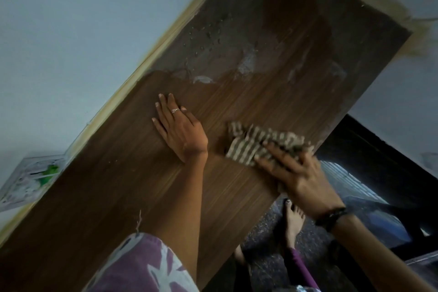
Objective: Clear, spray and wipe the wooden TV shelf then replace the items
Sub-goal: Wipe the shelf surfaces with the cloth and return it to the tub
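The wooden shelf runs slantwise under me against the pale wall, with a yellowish strip along the joint. Its far half is dusty grey, dotted with spray droplets and smeared white patches; the near half shows clean wood grain. A wall socket plate with a green part sits beside the shelf's left edge, too blurred to read any writing. Below the right edge I see my bare foot on dark speckled floor and a black frame. My left hand, a ring on one finger, lies flat, fingers spread, palm on the wiped wood. My right hand, a dark band at the wrist, presses the bunched striped cloth onto the shelf near its right edge, fingers splayed over it.
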The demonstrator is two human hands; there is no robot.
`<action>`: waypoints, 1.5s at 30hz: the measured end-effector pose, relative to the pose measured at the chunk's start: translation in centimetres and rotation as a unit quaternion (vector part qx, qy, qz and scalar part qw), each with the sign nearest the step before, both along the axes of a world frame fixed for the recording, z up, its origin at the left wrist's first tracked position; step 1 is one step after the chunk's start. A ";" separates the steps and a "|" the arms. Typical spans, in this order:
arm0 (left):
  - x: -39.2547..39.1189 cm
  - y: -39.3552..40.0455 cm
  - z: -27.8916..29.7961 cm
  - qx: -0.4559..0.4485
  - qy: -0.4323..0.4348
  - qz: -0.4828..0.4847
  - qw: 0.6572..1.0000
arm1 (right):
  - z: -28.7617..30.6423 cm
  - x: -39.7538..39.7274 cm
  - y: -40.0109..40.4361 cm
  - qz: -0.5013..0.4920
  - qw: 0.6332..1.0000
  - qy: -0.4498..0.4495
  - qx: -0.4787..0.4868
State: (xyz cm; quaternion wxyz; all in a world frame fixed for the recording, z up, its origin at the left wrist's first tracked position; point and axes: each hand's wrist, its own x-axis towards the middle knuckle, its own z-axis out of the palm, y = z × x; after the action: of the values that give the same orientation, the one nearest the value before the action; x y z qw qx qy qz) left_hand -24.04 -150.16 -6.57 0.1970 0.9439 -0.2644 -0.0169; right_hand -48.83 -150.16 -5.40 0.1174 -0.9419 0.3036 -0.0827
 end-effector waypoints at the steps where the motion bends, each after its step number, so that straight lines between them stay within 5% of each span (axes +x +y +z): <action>1: 0.1 0.0 0.1 0.001 -0.001 0.001 1.000 | 0.1 0.4 -1.6 -0.030 1.000 -0.007 0.000; 6: -0.3 -0.3 0.1 -0.001 0.003 0.002 1.000 | 0.3 5.2 -3.4 -0.207 0.977 -0.033 0.039; 13: -0.7 -0.1 -0.1 -0.025 -0.008 0.005 1.000 | -0.1 8.1 -5.2 0.072 0.997 -0.014 0.021; 20: -1.0 -0.7 -0.2 -0.037 -0.007 0.011 0.999 | 2.9 15.9 -10.4 -0.113 0.984 0.049 0.127; 25: -0.7 -0.3 -0.3 -0.038 0.004 0.008 0.999 | 3.1 18.6 -10.0 0.120 0.986 0.061 0.097; 32: -1.0 -0.5 0.0 -0.040 0.022 -0.003 0.999 | 3.9 23.6 -11.1 0.064 0.985 0.112 0.118; 37: 0.6 0.8 -1.4 0.053 0.027 -0.023 0.998 | 3.9 27.9 -9.3 0.229 0.957 0.092 0.155; 41: -0.1 0.3 -0.1 -0.016 0.029 0.007 0.999 | 2.6 27.2 -11.0 0.225 0.963 0.102 0.108; 45: 0.1 -0.8 0.1 -0.081 0.037 0.045 0.995 | 1.1 25.0 -18.5 0.079 0.982 0.027 0.169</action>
State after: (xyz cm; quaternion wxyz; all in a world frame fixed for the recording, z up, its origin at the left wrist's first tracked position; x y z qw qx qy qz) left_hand -23.98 -150.98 -6.42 0.2827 0.9347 -0.2144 -0.0216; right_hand -23.78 -168.61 -4.28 0.2724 -0.9315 0.2411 0.0047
